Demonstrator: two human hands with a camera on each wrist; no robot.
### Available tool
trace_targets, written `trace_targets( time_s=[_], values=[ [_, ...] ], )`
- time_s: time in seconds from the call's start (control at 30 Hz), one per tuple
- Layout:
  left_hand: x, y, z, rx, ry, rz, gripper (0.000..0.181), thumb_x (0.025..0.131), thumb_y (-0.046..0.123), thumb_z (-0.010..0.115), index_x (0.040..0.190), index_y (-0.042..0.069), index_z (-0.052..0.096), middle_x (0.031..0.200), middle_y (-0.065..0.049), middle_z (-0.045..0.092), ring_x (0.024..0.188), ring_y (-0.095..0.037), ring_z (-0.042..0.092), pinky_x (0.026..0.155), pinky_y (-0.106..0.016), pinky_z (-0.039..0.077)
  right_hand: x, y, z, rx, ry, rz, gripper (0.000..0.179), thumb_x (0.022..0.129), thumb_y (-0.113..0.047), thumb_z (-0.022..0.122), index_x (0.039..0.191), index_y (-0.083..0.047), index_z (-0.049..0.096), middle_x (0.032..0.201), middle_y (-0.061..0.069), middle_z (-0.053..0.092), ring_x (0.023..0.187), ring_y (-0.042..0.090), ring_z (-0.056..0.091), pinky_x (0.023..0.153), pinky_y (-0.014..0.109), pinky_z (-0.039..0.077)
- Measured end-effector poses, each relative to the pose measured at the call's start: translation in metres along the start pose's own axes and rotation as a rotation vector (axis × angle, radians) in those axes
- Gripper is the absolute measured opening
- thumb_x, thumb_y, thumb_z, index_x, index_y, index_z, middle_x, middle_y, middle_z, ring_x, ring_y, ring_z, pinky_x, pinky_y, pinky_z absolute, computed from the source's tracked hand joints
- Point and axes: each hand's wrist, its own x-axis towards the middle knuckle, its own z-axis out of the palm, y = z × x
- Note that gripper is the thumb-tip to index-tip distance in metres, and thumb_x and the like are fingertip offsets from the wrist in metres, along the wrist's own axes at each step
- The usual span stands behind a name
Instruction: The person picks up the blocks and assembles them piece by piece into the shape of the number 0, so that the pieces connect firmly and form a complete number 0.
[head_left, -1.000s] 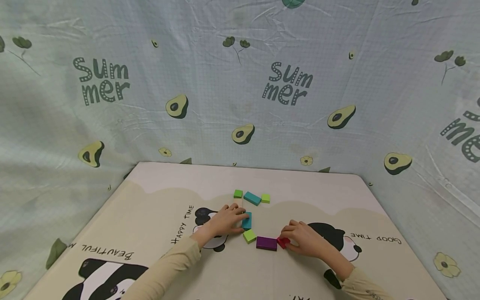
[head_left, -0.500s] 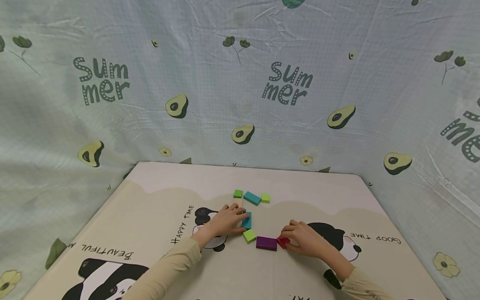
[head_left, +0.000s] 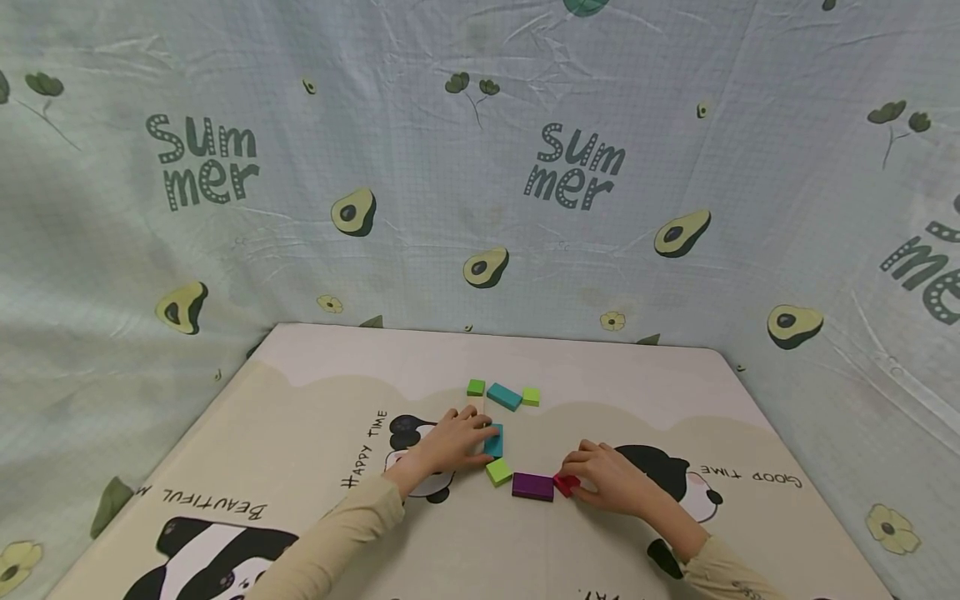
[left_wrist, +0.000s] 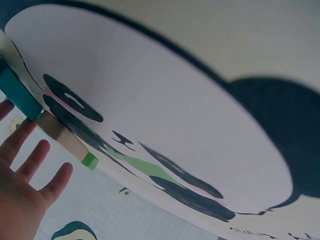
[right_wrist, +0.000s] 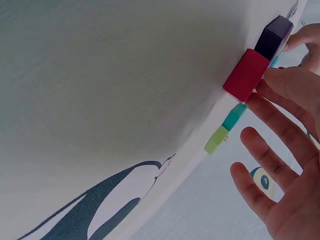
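In the head view my left hand [head_left: 450, 442] holds a teal block [head_left: 493, 442], its index finger over the top and thumb by the lower edge. The left wrist view shows its other fingers spread beside that teal block [left_wrist: 19, 90] and a beige block [left_wrist: 62, 137]. My right hand [head_left: 606, 477] pinches a red block [head_left: 566, 484] between thumb and index finger, the other fingers loose. This red block [right_wrist: 246, 75] touches the end of a purple block [head_left: 533, 487]. A lime block [head_left: 498, 472] lies between the purple and teal ones.
Beyond the left hand lie a green block [head_left: 476, 387], a second teal block [head_left: 505, 397] and another lime block [head_left: 531, 397]. All rest on a table [head_left: 480, 550] printed with pandas. A pale avocado-patterned curtain [head_left: 420, 167] hangs behind and at the sides.
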Motion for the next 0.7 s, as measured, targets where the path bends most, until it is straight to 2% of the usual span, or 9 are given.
trace_targets(
  time_s=[0.1,0.23,0.53,0.7],
  values=[
    [0.001,0.002,-0.006,-0.016,-0.052,-0.023,0.043,0.083,0.045,0.055,0.119,0.02,0.055,0.118,-0.002,0.056,0.103,-0.018,0.045,0.076,-0.036,0.04,-0.001,-0.001,-0.002,0.001,-0.006,-0.002,0.017,0.077,-0.02,0.067,0.093,-0.02,0.067,0.094,-0.008,0.064,0.079,0.006,0.044,0.065,0.023,0.038],
    [0.003,-0.001,-0.009,-0.097,-0.06,-0.034,0.043,0.084,0.043,0.055,0.12,0.018,0.054,0.122,-0.006,0.054,0.107,-0.022,0.045,0.079,-0.041,0.04,-0.002,-0.002,-0.004,-0.002,-0.021,-0.002,0.019,0.077,-0.02,0.066,0.096,-0.02,0.067,0.097,-0.008,0.064,0.079,0.007,0.044,0.065,0.023,0.037],
    [0.004,-0.016,-0.007,-0.179,-0.006,-0.063,0.039,0.086,0.035,0.055,0.118,0.012,0.056,0.12,-0.008,0.055,0.111,-0.025,0.046,0.083,-0.044,0.04,-0.004,-0.001,-0.003,0.001,-0.034,0.005,0.022,0.077,-0.02,0.067,0.098,-0.02,0.065,0.098,-0.007,0.063,0.083,0.008,0.047,0.068,0.026,0.04],
    [0.004,-0.024,-0.004,-0.156,0.032,-0.064,0.037,0.086,0.032,0.056,0.117,0.011,0.056,0.118,-0.008,0.056,0.107,-0.025,0.048,0.082,-0.043,0.041,-0.006,0.0,-0.002,0.006,-0.029,0.003,0.022,0.077,-0.019,0.066,0.098,-0.019,0.065,0.098,-0.006,0.063,0.087,0.011,0.05,0.071,0.031,0.043]
  ],
)
